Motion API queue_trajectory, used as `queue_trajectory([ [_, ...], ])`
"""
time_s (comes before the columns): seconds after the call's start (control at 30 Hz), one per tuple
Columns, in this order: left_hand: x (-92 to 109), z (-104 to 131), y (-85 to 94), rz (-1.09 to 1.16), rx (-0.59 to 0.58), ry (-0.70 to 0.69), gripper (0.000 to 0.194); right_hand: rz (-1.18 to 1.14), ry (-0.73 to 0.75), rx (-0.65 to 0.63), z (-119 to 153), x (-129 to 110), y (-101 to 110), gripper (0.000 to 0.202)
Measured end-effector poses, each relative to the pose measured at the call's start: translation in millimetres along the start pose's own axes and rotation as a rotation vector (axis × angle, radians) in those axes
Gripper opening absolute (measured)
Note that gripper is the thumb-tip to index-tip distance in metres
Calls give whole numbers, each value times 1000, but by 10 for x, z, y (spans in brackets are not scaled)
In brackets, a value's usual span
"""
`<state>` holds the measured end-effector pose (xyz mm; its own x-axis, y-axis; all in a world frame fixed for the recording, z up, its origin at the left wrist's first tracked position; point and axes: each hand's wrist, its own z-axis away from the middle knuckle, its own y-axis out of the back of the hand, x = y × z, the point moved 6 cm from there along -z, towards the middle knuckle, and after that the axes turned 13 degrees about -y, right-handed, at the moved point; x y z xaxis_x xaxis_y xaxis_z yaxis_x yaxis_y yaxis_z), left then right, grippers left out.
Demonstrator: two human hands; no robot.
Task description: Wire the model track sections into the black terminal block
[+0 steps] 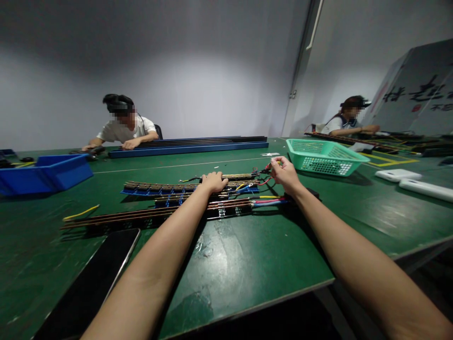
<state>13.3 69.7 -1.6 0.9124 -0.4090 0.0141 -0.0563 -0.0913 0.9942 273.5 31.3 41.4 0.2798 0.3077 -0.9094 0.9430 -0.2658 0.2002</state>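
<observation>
Biggest first: green tabletop (pixel 247 269), bearing the whole lot. Beyond the far edge, toward its left end, co-worker in white (pixel 141 128); toward the right end, second co-worker (pixel 336 125) (both on separate work, skipping detail). Long blue tray (pixel 198 148) along the far edge. Mid-table, front strip (pixel 141 217), dark with brass-looking bars, long axis left to right, roughly in line with the far edge. Just behind, rear strips (pixel 155 189) on blue bases, much the same direction. Blue bin (pixel 67 172) by the left edge. Green basket (pixel 325 158) toward the far edge, right of the strips. Phone (pixel 92 278) near the near-left corner.

Left hand (pixel 213 183): palm down over the short strip (pixel 238 177), farthest back in the pile, fingers a little apart. Gripping or only pressing: cannot tell, fingertips partly hidden. Right hand (pixel 284 174): off the right end of that strip, thumb and forefinger pinched together on a thin wire (pixel 268 181), reddish; exact wire end too small to tell.

Key relation: short strip ahead of both hands' forearms, long axis pointing left to right, from left hand toward right. Nearer to the strip body: left hand. Nearer to the wires: right hand. Smallest: loose yellow wire (pixel 81 212), beside the left end of front strip.
</observation>
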Motion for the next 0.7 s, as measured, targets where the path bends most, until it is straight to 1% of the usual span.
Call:
queue_trajectory([
  [0.1, 0, 2, -3, 2, -6, 3, 56, -72, -14, 36, 8, -1, 35, 43],
  [0.17, 3, 3, -3, 4, -8, 3, 57, -87, 14, 28, 67, -67, 11, 43],
  [0.33, 8, 11, 12, 11, 1, 0, 53, -93, 92, -53, 325, -384, -95, 39],
  [0.53, 29, 35, 34, 19, 5, -5, 52, -303, 119, 13, 616, -767, 2, 29],
  [0.63, 36, 45, 47, 10, 2, 1, 50, -368, 124, 14, 736, -889, 14, 30],
  [0.7, 38, 48, 51, 9, -3, 5, 51, -359, 156, 1, 801, -953, 0, 31],
])
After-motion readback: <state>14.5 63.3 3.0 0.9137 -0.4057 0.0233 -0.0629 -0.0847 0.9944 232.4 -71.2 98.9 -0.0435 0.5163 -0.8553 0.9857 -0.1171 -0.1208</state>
